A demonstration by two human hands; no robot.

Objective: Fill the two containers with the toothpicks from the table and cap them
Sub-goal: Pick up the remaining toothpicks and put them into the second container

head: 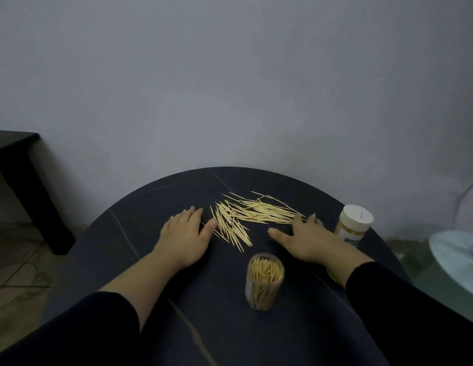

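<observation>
A loose heap of pale wooden toothpicks (246,216) lies spread on the round dark table (156,207). My left hand (186,233) rests flat on the table at the heap's left end, its thumb touching the sticks. My right hand (306,237) lies flat at the heap's right end, fingers spread over a few sticks. A clear open container (264,281), partly filled with upright toothpicks, stands near me between my forearms. A second container with a white cap (354,224) stands at the right edge, behind my right hand. A green object shows partly under my right wrist (333,276).
A dark low table (21,165) stands on the floor at the left. A pale round object (457,257) lies low at the right, beyond the table edge. A grey wall rises just behind the table.
</observation>
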